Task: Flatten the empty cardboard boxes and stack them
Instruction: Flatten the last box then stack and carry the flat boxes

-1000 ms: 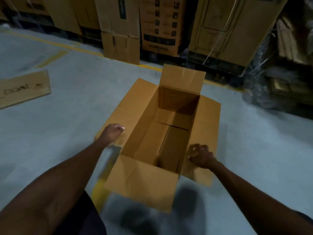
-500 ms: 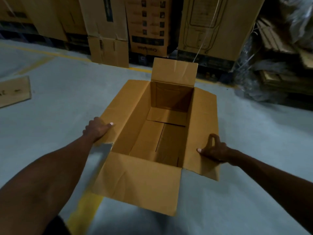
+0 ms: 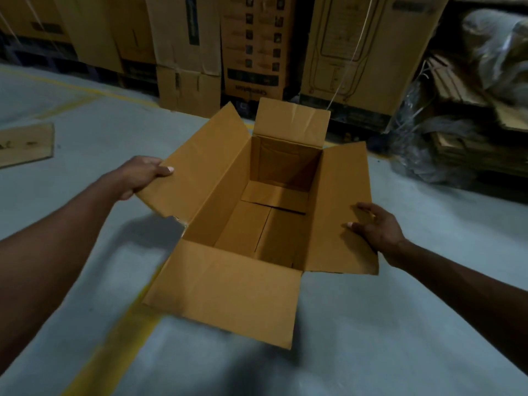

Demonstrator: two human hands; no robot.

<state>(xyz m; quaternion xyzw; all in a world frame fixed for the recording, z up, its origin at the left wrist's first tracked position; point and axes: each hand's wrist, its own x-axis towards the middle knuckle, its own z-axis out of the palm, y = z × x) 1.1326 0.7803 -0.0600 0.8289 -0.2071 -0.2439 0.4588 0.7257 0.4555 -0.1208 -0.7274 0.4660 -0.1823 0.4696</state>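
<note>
An open, empty brown cardboard box point(image 3: 228, 292) is in front of me over the grey floor, its top flaps spread outward and its bottom flaps closed. My left hand point(image 3: 143, 174) grips the outer edge of the long left flap, thumb on top. My right hand point(image 3: 377, 227) holds the outer edge of the long right flap, with the thumb and fingers lying on its upper face. A flattened piece of cardboard point(image 3: 25, 144) lies on the floor at the far left.
Tall stacked cartons point(image 3: 251, 44) line the back wall behind a yellow floor line point(image 3: 71, 87). A heap of flattened cardboard and plastic wrap point(image 3: 463, 132) sits at the right. A second yellow stripe point(image 3: 114, 350) runs under the box toward me.
Both hands moved outward from the box walls to the outer edges of the long side flaps. The flaps rose and the box looks nearer.
</note>
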